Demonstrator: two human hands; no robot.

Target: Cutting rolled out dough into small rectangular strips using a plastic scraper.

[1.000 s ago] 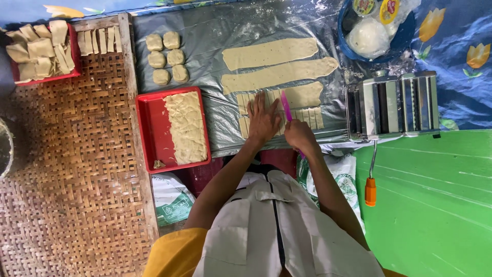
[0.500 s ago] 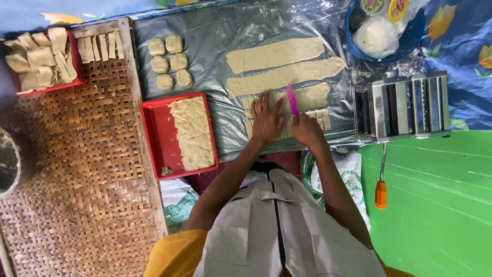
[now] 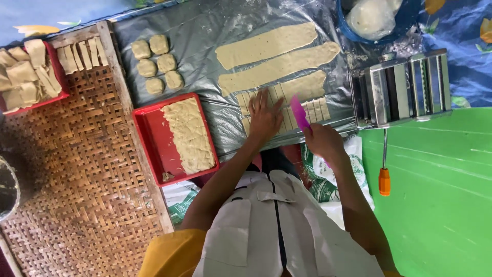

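Note:
My left hand (image 3: 264, 117) lies flat, fingers spread, on a rolled dough sheet (image 3: 302, 91) scored into narrow strips. My right hand (image 3: 323, 142) grips a pink plastic cutter (image 3: 299, 113), whose blade rests on the same sheet just right of my left hand. Two longer uncut dough sheets (image 3: 279, 54) lie beyond it on the grey plastic work sheet (image 3: 205, 46).
Several small dough lumps (image 3: 156, 64) sit at the left of the plastic. A red tray (image 3: 154, 141) holds cut dough pieces. Another red tray (image 3: 56, 97) with strips rests on the woven bamboo mat (image 3: 77, 190). A metal pasta roller (image 3: 402, 87) with an orange-handled crank (image 3: 384, 179) stands at right; a blue bowl (image 3: 348, 31) holds dough.
The view has shifted slightly. My right hand has moved the pink cutter a little to the right along the scored sheet; my left hand stays pressed on the dough.

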